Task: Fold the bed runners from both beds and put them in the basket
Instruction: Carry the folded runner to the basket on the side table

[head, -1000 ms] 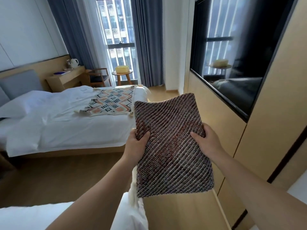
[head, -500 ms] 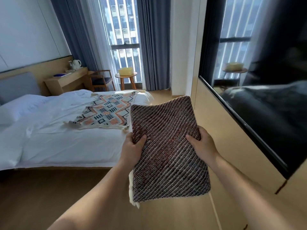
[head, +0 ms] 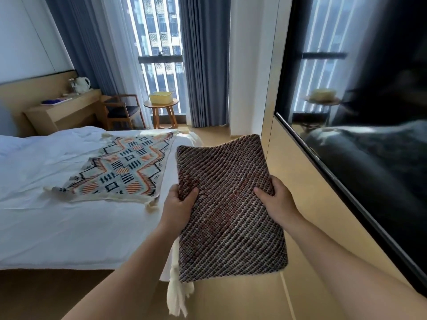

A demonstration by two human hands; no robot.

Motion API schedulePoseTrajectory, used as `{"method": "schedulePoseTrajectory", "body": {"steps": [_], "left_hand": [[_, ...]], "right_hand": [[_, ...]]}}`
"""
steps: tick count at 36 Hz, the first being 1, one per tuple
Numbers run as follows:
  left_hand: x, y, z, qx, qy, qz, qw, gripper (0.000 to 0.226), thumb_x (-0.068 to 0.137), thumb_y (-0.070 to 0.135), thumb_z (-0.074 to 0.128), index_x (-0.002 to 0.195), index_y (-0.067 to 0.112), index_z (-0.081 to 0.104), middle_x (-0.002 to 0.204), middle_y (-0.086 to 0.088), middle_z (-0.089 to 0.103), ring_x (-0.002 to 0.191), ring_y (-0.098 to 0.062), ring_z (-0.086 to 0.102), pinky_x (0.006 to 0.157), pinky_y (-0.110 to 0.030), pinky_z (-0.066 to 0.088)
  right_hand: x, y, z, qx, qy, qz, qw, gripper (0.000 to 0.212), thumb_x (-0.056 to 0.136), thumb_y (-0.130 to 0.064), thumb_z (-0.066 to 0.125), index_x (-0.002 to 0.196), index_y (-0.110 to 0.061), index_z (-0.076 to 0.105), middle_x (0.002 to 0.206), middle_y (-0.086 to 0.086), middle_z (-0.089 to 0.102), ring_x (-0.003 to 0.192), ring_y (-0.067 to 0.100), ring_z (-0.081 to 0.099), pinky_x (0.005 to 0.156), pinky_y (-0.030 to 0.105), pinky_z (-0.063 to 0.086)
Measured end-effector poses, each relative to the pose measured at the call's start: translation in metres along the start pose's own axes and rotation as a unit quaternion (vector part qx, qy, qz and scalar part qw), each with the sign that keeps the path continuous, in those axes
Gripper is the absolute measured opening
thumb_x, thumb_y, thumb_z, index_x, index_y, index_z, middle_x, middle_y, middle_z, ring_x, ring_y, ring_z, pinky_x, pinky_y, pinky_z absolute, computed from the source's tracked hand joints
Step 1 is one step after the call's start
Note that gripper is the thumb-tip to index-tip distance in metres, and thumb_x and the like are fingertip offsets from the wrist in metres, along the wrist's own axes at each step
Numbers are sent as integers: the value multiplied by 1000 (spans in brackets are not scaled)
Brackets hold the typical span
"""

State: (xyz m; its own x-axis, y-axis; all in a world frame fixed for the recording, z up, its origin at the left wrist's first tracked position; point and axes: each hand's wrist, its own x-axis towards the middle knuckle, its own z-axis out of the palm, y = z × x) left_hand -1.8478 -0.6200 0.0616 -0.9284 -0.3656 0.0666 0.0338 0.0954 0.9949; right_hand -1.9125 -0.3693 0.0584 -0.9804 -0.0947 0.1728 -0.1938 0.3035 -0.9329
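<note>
Both hands, left hand (head: 179,205) and right hand (head: 277,202), grip the folded runner (head: 228,211) by its edges. Honestly the fold could slump open on the way to the basket (head: 161,97), since only the sides are pinched and the tassels (head: 178,296) dangle.

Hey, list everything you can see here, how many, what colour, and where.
folded bed runner: one, brown weave, white tassels, held in both hands
patterned bed runner: one, cream, orange and black, lying on the bed
bed: one, white, left
basket: one, yellow, on the round table
round table: one, wood, by the window
chair: one, wood, dark seat, left of the table
desk: one, light wood, far left
kettle: one, white, on the desk
curtains: two, blue-grey, flanking the window
screen: one, black, right wall
left hand: one, bare, gripping the folded bed runner's left edge
right hand: one, bare, gripping its right edge
</note>
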Motion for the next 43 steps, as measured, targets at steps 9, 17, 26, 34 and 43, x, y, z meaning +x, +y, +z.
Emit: {"method": "schedulePoseTrajectory", "body": {"steps": [9, 17, 26, 34, 43], "left_hand": [[173, -12, 9, 25, -9, 32, 999, 24, 87, 30, 67, 106, 20, 57, 96, 8, 68, 88, -4, 65, 68, -12, 49], [305, -1, 22, 24, -50, 25, 998, 24, 88, 30, 65, 109, 24, 54, 106, 3, 67, 98, -14, 63, 88, -32, 50], [430, -22, 70, 21, -60, 20, 998, 14, 87, 30, 67, 94, 32, 55, 101, 8, 68, 94, -9, 65, 83, -28, 51], [558, -37, 131, 30, -9, 20, 999, 20, 87, 32, 66, 102, 27, 53, 98, 9, 67, 90, -6, 64, 71, -17, 49], [680, -32, 187, 35, 45, 15, 998, 17, 85, 36, 68, 96, 33, 54, 96, 12, 68, 85, 0, 65, 65, -12, 48]], "right_hand": [[149, 11, 47, -20, 39, 2, 999, 23, 90, -31, 63, 110, -38, 54, 98, -25, 60, 87, -12, 55, 69, 15, 43], [265, 17, 75, -7, 71, 8, 997, 21, 90, -30, 63, 108, -39, 56, 100, -23, 62, 90, -8, 57, 69, 16, 44], [390, 59, 78, -4, 67, 13, 998, 24, 90, -30, 63, 113, -34, 56, 101, -24, 61, 89, -11, 56, 71, 15, 44], [548, 97, 74, 10, 25, -10, 1000, 28, 91, -29, 62, 119, -25, 57, 109, -8, 64, 96, 9, 61, 85, 31, 49], [705, 114, 59, 13, -17, -19, 1000, 30, 90, -31, 64, 119, -28, 56, 106, -13, 63, 94, 3, 60, 80, 25, 46]]}}
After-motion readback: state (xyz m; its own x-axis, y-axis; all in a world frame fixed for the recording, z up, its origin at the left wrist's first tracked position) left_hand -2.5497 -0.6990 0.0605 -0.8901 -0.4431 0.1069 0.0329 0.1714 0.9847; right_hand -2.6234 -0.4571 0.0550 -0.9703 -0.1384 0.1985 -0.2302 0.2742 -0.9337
